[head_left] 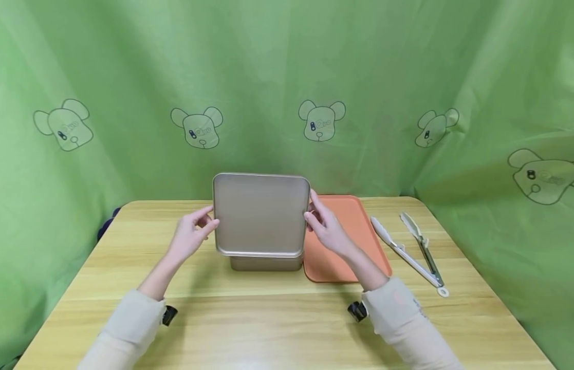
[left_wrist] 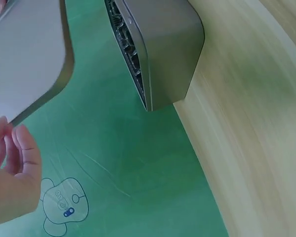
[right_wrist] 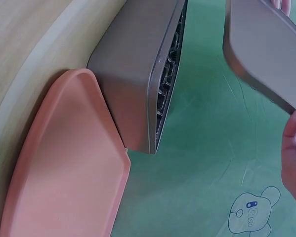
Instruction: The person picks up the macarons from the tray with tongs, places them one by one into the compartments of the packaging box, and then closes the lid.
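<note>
A greyish-brown rectangular lid [head_left: 261,215] is raised and tilted above a metal box [head_left: 266,263] of the same colour. At its left edge my left hand [head_left: 190,234] pinches the rim between thumb and fingers. My right hand [head_left: 327,228] pinches the opposite rim. Both wrist views show the lid apart from the box. Dark, shiny contents [right_wrist: 168,74] show just inside the box's open top in the right wrist view; their kind is unclear. From the head view, the lid hides most of the box.
An orange tray [head_left: 335,264] lies on the wooden table [head_left: 268,329] against the box's right side. Farther right rest open metal tongs [head_left: 413,259]. A green curtain [head_left: 268,61] with bear-head drawings hangs behind and around the table.
</note>
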Demonstrator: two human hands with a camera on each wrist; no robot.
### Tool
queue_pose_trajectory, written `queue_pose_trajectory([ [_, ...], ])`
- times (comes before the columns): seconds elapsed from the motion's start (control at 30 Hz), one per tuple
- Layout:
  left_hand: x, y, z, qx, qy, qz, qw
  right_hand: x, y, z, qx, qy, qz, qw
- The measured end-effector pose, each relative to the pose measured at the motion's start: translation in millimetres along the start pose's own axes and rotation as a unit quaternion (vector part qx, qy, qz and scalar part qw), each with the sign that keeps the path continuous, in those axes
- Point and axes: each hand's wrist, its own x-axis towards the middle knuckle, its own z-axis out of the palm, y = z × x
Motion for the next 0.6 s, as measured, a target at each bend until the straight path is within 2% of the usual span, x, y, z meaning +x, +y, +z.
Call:
queue_pose_trajectory([
  [0.07,0.6,-0.4,1.2,-0.005,-0.014,-0.019,0.9997,-0.7,1,1,-0.017,0.013,-0.015,0.9997],
  [0.17,0.7,-0.4,2.5,-0.044,-0.035,-0.05,0.9972,-1.9,3,2,-0.036,0.032,-0.04,0.9981],
  [0.23,0.7,-0.2,3.3,-0.077,-0.043,-0.073,0.9935,-3.2,4,4,-0.055,0.049,-0.058,0.9956],
  [0.37,0.3,1.0,5.1,-0.143,-0.04,-0.107,0.9831,-5.8,11,12,-0.074,0.081,-0.081,0.9906],
  [0.47,0.4,0.8,7.1,-0.16,-0.036,-0.111,0.9802,-9.0,14,18,-0.046,0.097,-0.053,0.9928],
  [0.6,1.5,-1.1,10.8,-0.155,-0.042,-0.114,0.9805,-12.9,14,23,0.009,0.107,0.029,0.9938],
])
